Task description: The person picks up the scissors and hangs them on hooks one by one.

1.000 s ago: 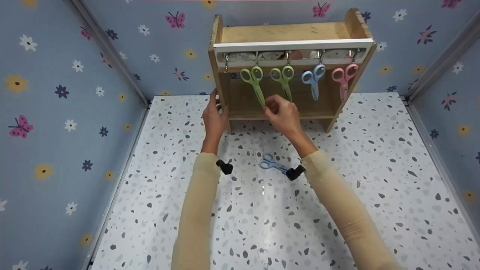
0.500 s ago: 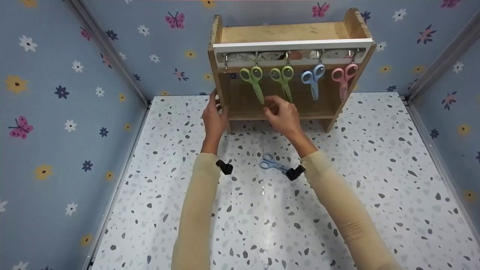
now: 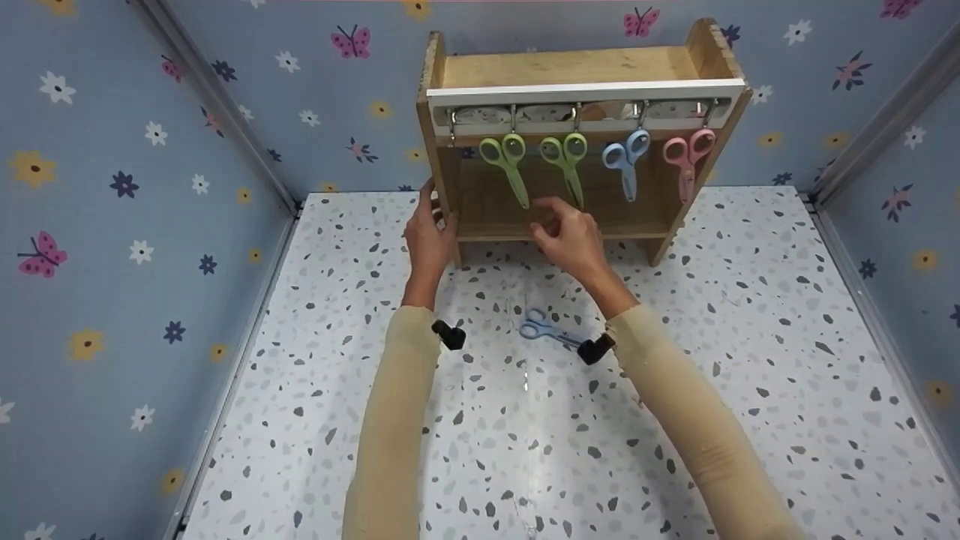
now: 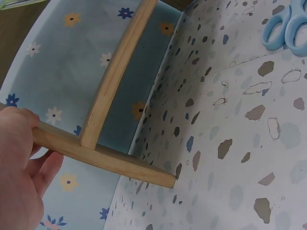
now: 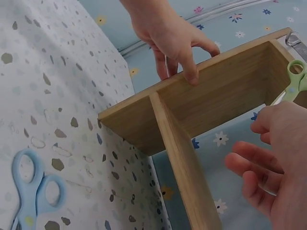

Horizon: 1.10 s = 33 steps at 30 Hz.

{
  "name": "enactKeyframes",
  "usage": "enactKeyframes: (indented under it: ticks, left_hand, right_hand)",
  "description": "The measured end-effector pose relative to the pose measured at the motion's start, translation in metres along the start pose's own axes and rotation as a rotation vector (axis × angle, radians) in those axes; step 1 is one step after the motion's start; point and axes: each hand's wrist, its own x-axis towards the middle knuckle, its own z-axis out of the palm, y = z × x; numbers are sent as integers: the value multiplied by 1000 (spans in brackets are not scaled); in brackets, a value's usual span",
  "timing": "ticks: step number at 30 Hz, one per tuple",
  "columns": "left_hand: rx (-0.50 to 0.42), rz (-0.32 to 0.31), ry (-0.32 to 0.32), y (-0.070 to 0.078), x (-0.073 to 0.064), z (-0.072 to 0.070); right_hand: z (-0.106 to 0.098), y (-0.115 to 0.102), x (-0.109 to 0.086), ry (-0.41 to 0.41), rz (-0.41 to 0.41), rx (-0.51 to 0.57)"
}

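A small wooden shelf (image 3: 562, 66) stands against the back wall. My left hand (image 3: 429, 238) grips its left side panel, thumb inside and fingers outside, as the left wrist view also shows. From the shelf's hook rail (image 3: 585, 91) hang two green scissors, blue scissors (image 3: 628, 166) and pink scissors (image 3: 687, 166). The leftmost green scissors (image 3: 514, 174) hang handles up, tip down. My right hand (image 3: 576, 238) is just below and right of their tip, fingers loosely bent, holding nothing. The other green scissors (image 3: 571, 169) hang behind its fingers.
More blue scissors (image 3: 546, 330) lie on the speckled table (image 3: 480, 450), below the shelf and partly behind the right wrist's black camera (image 3: 595, 349). A hook (image 3: 451, 129) sits at the rail's left end. Patterned panels (image 3: 135, 300) enclose the table.
My right hand has let go of the leftmost green scissors' tip and drawn slightly down and right. The scissors have swung back to hang a little higher. My left hand stays put.
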Motion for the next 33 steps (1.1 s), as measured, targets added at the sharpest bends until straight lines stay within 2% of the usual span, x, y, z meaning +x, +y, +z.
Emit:
enactKeyframes:
  ticks: [12, 19, 33]
  left_hand:
    - [9, -19, -8, 1, 0, 1]
    - [11, 0, 1, -1, 3, 1]
    - [1, -20, -12, 0, 2, 0]
  right_hand:
    - [0, 15, -8, -12, -20, -69]
    - [0, 23, -15, -58, -31, -80]
    - [-3, 32, -27, -103, -31, -213]
